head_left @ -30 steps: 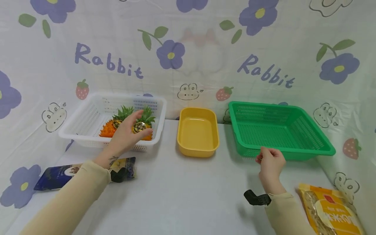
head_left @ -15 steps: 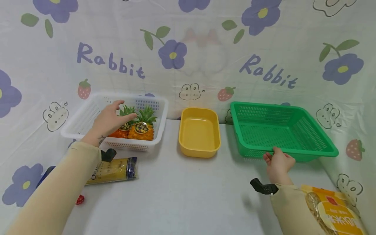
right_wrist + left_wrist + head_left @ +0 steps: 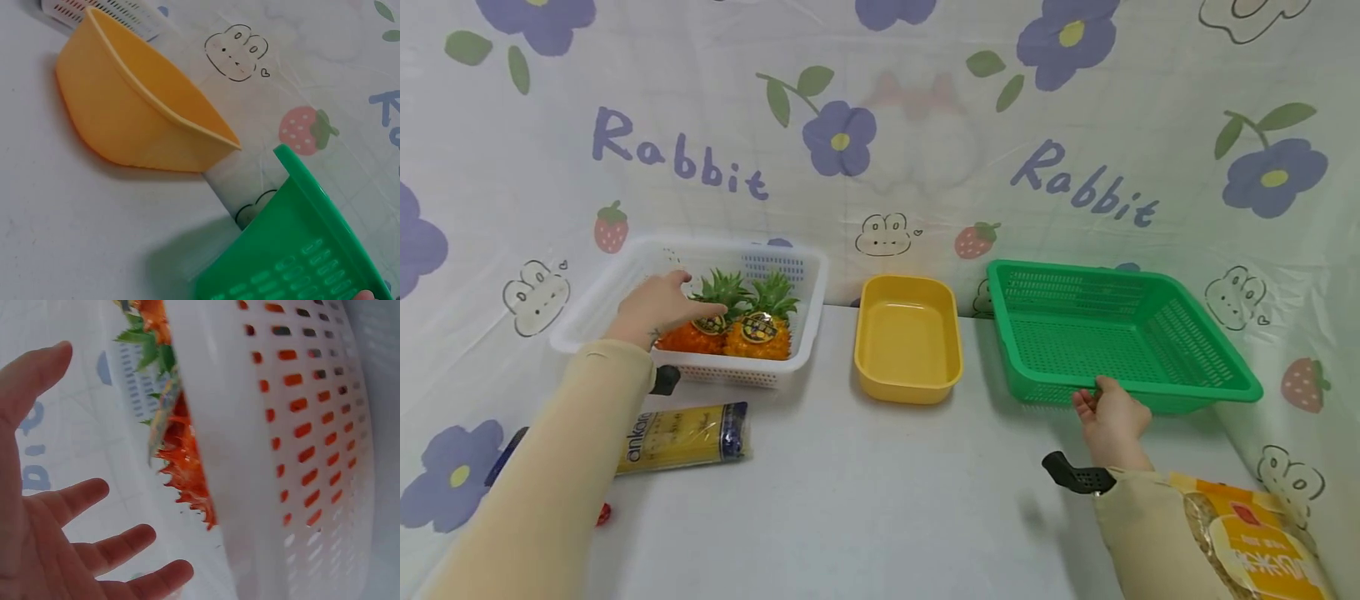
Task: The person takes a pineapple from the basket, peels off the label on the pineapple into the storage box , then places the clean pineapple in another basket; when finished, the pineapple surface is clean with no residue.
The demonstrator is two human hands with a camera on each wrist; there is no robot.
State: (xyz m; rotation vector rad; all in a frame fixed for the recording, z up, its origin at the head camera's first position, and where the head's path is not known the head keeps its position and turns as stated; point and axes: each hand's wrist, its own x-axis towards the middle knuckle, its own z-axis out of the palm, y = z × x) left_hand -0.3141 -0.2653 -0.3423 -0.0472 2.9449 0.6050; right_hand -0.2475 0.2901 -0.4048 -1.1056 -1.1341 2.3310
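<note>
My left hand [image 3: 655, 308] is over the white basket [image 3: 811, 333], thumb and fingers spread with nothing between them. Beside it in that basket sit two spiky pineapples, one red-orange [image 3: 696, 337] and one orange-yellow [image 3: 758, 337], with green crowns and dark round labels. The left wrist view shows the spread fingers [image 3: 128, 547] by the basket's rim and the red-orange pineapple [image 3: 187, 469]. At the front rim of the green basket [image 3: 1022, 358], my right hand [image 3: 1112, 421] pinches the edge, thumb on top and fingers curled below. Only a fingertip [image 3: 364, 295] shows in the right wrist view.
Between the two baskets stands a yellow tub [image 3: 908, 387]. A spaghetti pack [image 3: 688, 437] lies in front of the white basket, partly behind my left sleeve. A small red object [image 3: 603, 514] peeks out there. An orange-yellow bag [image 3: 1262, 542] lies at the right.
My left hand has moved left off the pineapples' front, then dipped slightly over the white basket. My right hand has shifted right and taken hold of the green basket's rim.
</note>
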